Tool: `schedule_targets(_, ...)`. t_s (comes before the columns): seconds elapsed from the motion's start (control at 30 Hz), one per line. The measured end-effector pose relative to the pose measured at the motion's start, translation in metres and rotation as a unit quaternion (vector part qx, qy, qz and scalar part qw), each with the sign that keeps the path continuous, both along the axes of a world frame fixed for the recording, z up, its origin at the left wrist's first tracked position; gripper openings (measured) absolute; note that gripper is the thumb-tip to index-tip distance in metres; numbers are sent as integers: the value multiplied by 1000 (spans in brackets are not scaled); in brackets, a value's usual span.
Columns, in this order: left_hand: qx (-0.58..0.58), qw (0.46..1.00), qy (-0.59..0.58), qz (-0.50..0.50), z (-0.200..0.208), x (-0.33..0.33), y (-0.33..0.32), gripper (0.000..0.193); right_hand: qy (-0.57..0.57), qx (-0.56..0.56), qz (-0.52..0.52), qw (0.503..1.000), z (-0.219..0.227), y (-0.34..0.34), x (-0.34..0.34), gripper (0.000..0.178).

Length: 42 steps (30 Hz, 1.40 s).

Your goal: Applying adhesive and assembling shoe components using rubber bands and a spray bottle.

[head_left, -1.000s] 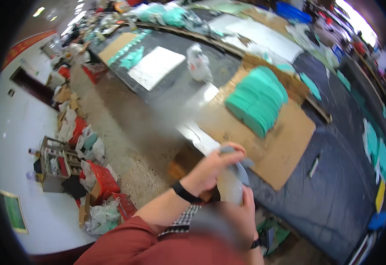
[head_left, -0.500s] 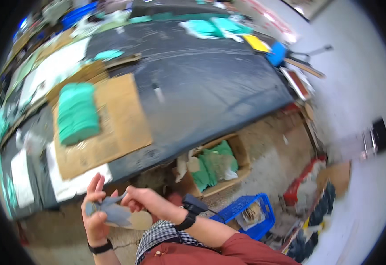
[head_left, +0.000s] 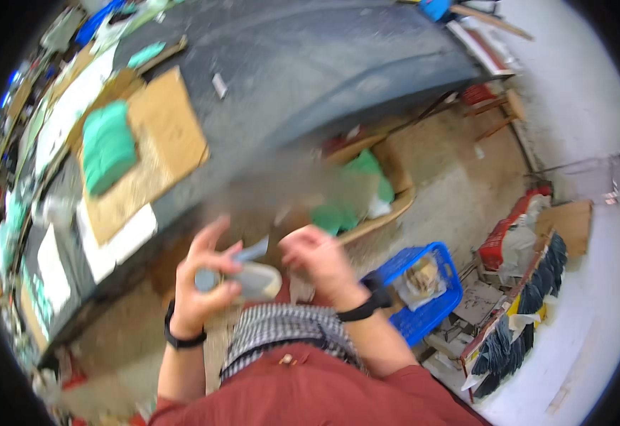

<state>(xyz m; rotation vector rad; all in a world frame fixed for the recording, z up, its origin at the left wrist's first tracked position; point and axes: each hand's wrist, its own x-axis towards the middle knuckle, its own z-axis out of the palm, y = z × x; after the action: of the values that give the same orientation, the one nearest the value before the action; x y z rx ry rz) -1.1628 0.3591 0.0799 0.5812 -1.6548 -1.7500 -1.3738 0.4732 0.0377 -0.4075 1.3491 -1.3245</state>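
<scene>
Head view, left to right: a stack of green sheets rests on a flattened cardboard sheet, which lies on the dark tabletop. A white sheet lies at the near edge beside it.

Left hand: thumb and index finger are closed around the grey left end of a sole-shaped piece; the remaining fingers are raised and spread. The piece is held above the person's lap, clear of the tabletop, its cream end toward the right. Risk: support is at one end only, so a loosened thumb could let the piece tilt or drop. A grey flap projects above it; uneven pulling on this flap could twist the piece within the grip.

Right hand: fingers are loosely curled just beside the flap's free end. Motion blur prevents telling whether they touch or pinch anything. Risk: a misjudged approach could knock the unsupported end.

Farther right, a cardboard box containing green material and a blue plastic basket stand below tabletop level; a dropped piece could fall near them.
</scene>
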Motion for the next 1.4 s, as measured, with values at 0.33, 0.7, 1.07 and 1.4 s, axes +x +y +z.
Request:
schedule_targets(0.33,81,988,-95,90,-7,-40,97,22,-72,70,-398,912,-25,271,-202,28)
schedule_targets(0.7,110,983,-132,70,-14,-109,97,24,-94,19,-462,882,1,217,-256,24)
schedule_targets(1.07,96,982,-156,35,-19,-207,29,23,-235,-115,-441,859,-45,238,-347,26)
schedule_targets(1.4,95,978,-152,108,-47,-299,19,22,-176,-38,-396,901,-62,212,-494,24)
